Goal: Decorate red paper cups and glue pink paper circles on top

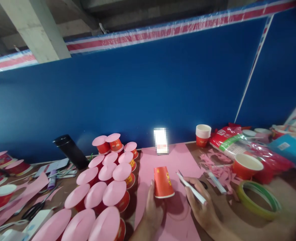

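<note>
My left hand grips a red paper cup with yellow lettering, thumb along its left side. The cup is upside down, its white rim facing down, over a pink paper sheet. I cannot tell whether the rim touches the sheet. A curved line shows faintly on the paper below the cup. To the right, my right hand holds a white pen, its dark tip pointing up and left, apart from the cup.
Several red cups topped with pink discs stand in rows at left. Scissors, a power strip and a black tumbler lie beyond. At right are stacked cups, paper scraps, another cup and tape rolls.
</note>
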